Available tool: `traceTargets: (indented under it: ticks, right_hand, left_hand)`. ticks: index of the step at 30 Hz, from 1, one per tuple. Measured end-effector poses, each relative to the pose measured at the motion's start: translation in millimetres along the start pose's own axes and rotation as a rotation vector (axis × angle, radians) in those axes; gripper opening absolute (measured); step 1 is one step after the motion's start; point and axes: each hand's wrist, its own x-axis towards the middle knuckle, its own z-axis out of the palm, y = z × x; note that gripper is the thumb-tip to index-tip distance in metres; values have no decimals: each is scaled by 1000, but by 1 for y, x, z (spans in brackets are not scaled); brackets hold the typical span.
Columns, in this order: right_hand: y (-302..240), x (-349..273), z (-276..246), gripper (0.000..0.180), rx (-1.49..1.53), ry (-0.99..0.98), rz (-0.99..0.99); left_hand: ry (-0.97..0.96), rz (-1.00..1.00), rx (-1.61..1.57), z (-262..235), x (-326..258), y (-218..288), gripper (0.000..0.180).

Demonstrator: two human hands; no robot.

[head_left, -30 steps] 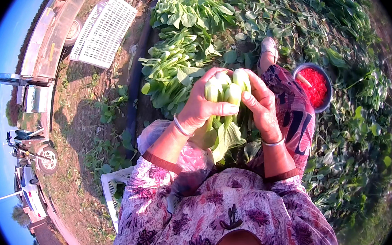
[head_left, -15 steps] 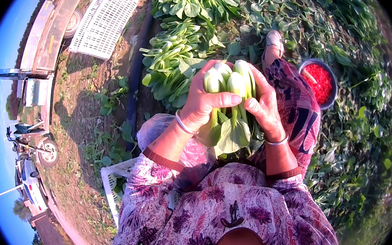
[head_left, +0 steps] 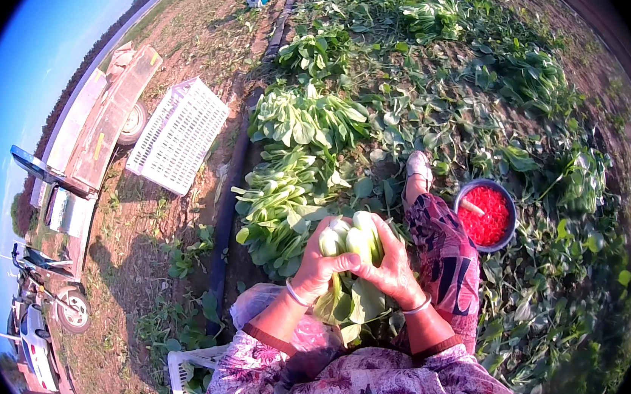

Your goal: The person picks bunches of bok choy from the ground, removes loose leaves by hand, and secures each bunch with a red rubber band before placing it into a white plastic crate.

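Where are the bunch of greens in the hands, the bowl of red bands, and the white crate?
bunch of greens (head_left: 352,240), head view, pale stalk ends.
bowl of red bands (head_left: 507,200), head view, dark rim.
white crate (head_left: 177,136), head view, slatted side.

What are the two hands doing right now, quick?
Left hand: closed around the bunch of bok choy, gripping its pale stalks.
Right hand: closed on the same bunch from the other side.

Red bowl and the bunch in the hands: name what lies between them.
In the head view, the person's patterned trouser leg lies between the red bowl and the bunch of greens.
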Motion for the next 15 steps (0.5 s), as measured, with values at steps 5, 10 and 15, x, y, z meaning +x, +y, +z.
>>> traceTargets:
  ticks: [5,10,15]
  right_hand:
    - [4,-3,-7,86,-146,20,-80]
    - [15,-3,-10,85,-169,62,-137]
    - [23,-10,-8,86,-127,88,-99]
  left_hand:
    - [-23,-32,-8,3,6,-11,72]
    - [-40,-25,-37,9,14,-14,81]
    - [-2,-39,-114,19,11,-14,96]
